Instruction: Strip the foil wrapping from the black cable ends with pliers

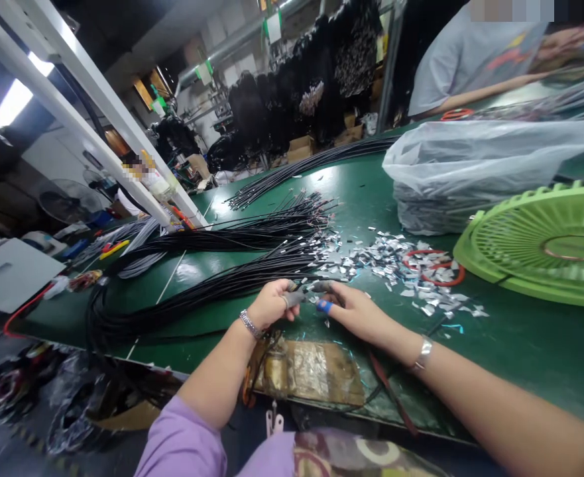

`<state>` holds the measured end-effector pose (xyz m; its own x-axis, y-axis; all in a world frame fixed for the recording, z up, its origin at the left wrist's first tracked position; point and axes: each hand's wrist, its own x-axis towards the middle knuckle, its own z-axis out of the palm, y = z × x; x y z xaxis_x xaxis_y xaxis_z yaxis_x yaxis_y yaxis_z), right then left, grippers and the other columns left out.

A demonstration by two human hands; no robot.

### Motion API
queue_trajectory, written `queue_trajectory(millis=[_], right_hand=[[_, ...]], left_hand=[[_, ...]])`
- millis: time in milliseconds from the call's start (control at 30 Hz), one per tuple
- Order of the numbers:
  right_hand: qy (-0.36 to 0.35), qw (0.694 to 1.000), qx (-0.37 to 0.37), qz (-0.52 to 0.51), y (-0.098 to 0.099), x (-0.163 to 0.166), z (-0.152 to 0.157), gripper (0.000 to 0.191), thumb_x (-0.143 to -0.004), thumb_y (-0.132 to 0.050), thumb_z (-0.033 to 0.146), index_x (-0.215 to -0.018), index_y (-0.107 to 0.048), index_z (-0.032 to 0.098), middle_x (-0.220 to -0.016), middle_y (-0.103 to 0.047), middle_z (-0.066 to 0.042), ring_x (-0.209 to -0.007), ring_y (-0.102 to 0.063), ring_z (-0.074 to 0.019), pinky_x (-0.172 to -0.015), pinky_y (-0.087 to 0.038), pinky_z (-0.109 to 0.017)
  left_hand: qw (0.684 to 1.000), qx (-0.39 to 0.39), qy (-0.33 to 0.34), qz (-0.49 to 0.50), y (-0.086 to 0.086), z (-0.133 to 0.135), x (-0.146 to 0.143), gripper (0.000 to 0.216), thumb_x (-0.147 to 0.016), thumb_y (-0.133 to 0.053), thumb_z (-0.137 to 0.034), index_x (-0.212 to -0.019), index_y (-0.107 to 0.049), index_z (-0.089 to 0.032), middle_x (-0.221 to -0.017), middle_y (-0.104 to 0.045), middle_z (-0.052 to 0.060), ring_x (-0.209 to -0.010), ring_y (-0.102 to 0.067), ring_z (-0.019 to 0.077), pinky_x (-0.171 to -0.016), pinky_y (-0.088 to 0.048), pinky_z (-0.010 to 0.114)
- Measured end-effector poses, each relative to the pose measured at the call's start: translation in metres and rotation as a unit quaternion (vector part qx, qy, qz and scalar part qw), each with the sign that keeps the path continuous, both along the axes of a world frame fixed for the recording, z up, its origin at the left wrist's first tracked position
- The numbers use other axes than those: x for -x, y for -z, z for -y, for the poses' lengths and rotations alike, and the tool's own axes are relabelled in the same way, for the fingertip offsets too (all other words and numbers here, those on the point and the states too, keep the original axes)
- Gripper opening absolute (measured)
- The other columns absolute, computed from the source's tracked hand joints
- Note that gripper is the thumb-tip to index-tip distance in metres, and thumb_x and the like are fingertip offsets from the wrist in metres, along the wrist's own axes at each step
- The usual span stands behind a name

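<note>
Both hands meet low over the green table (520,351), in front of the cut ends of a bundle of black cables (207,291). My left hand (278,303) is closed, thumb and fingers pinched around what looks like the end of one black cable. Facing it, my right hand (346,306) has thumb and forefinger drawn together at the same spot, with dark wrap on the finger and blue tape on the thumb. A small pale bit shows between the fingertips; what the right hand grips is too small to name. Silvery foil scraps (386,255) lie scattered just beyond.
A worn board with a metal cylinder (276,371) sits at the table's front edge. More black cables (311,162) lie behind. At right are red rings (443,275), a plastic bag (435,179) and a green fan guard (545,245). A co-worker in grey (461,59) sits across.
</note>
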<state>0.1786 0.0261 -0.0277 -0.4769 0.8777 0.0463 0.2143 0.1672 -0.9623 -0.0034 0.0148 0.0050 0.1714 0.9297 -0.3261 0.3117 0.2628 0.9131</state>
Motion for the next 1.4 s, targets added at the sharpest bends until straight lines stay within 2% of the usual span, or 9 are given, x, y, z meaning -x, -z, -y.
queue_trajectory(millis=[133,300,467,700,933,1033,1133,1267,1400], right_hand=[[0.033,0.999,0.009,-0.026,-0.004,0.007,-0.001,0.028,-0.075,-0.054,0.040,-0.092,-0.059,0.019,-0.074,-0.065,-0.002,-0.070,-0.059,-0.0186,-0.064,-0.048,-0.031],[0.067,0.995,-0.061,0.041,-0.010,0.010,-0.010,0.019,-0.073,-0.054,0.040,-0.073,-0.059,0.021,-0.068,-0.063,-0.002,-0.067,-0.055,-0.0181,-0.062,-0.044,-0.030],[0.020,0.998,-0.029,0.046,-0.009,0.010,-0.015,0.025,-0.072,-0.053,0.044,-0.061,-0.053,0.021,-0.057,-0.054,0.002,-0.056,-0.046,-0.0138,-0.054,-0.038,-0.027],[0.019,0.998,0.063,0.002,0.001,-0.003,-0.018,0.031,-0.073,-0.053,0.051,-0.065,-0.049,0.022,-0.050,-0.041,0.005,-0.047,-0.037,-0.0113,-0.046,-0.033,-0.025],[0.009,0.990,-0.143,-0.011,0.000,-0.006,-0.013,0.025,-0.075,-0.054,0.030,-0.098,-0.063,0.022,-0.081,-0.063,-0.004,-0.068,-0.054,-0.0167,-0.064,-0.046,-0.030],[0.014,0.977,-0.214,-0.004,-0.001,-0.003,-0.009,0.016,-0.080,-0.053,0.030,-0.086,-0.065,0.021,-0.074,-0.061,-0.004,-0.066,-0.053,-0.0166,-0.061,-0.044,-0.029],[0.017,0.980,-0.197,-0.006,0.001,-0.001,-0.008,0.021,-0.083,-0.053,0.035,-0.072,-0.062,0.020,-0.063,-0.057,-0.001,-0.059,-0.049,-0.0150,-0.055,-0.040,-0.027],[0.009,0.996,-0.071,-0.055,0.004,0.000,-0.010,0.026,-0.077,-0.058,0.045,-0.072,-0.061,0.020,-0.062,-0.058,0.000,-0.058,-0.050,-0.0151,-0.055,-0.041,-0.027],[0.024,0.991,0.043,-0.122,0.002,0.005,-0.008,0.030,-0.067,-0.067,0.049,-0.069,-0.058,0.020,-0.066,-0.060,0.000,-0.061,-0.050,-0.0144,-0.059,-0.042,-0.028]], left_hand=[[0.999,-0.048,-0.004,-0.004,0.003,-0.001,0.002,0.037,-0.065,-0.070,-0.045,-0.067,-0.048,-0.016,-0.052,-0.055,-0.003,-0.042,-0.050,0.0067,-0.043,-0.036,0.017],[0.989,-0.125,0.040,-0.072,0.009,-0.001,0.006,0.026,-0.072,-0.063,-0.039,-0.067,-0.053,-0.015,-0.052,-0.051,-0.004,-0.045,-0.044,0.0065,-0.046,-0.034,0.019],[0.959,-0.221,0.116,-0.134,0.012,-0.001,0.013,0.018,-0.074,-0.060,-0.030,-0.068,-0.059,-0.014,-0.059,-0.051,-0.004,-0.056,-0.041,0.0078,-0.053,-0.032,0.020],[0.983,-0.144,0.095,-0.066,0.009,-0.002,0.010,0.029,-0.072,-0.064,-0.041,-0.065,-0.055,-0.014,-0.054,-0.047,-0.004,-0.051,-0.041,0.0072,-0.051,-0.033,0.021],[0.997,-0.047,0.061,0.026,0.000,0.000,0.006,0.047,-0.063,-0.067,-0.059,-0.067,-0.050,-0.015,-0.045,-0.040,-0.007,-0.038,-0.032,0.0036,-0.037,-0.024,0.018],[0.996,-0.023,0.080,0.035,0.003,0.001,0.005,0.048,-0.065,-0.064,-0.061,-0.071,-0.051,-0.014,-0.043,-0.040,-0.008,-0.036,-0.031,0.0034,-0.035,-0.023,0.017],[0.996,-0.011,0.090,0.015,0.008,0.001,0.004,0.047,-0.067,-0.062,-0.060,-0.073,-0.051,-0.015,-0.046,-0.044,-0.007,-0.035,-0.035,0.0043,-0.035,-0.026,0.017],[0.985,-0.153,0.063,-0.052,0.012,0.001,0.004,0.040,-0.070,-0.065,-0.052,-0.082,-0.052,-0.016,-0.063,-0.055,-0.002,-0.045,-0.046,0.0069,-0.043,-0.039,0.020],[0.887,-0.401,0.078,-0.217,0.014,0.004,0.008,0.021,-0.079,-0.058,-0.036,-0.078,-0.057,-0.016,-0.073,-0.058,0.003,-0.066,-0.055,0.0126,-0.062,-0.047,0.025]])
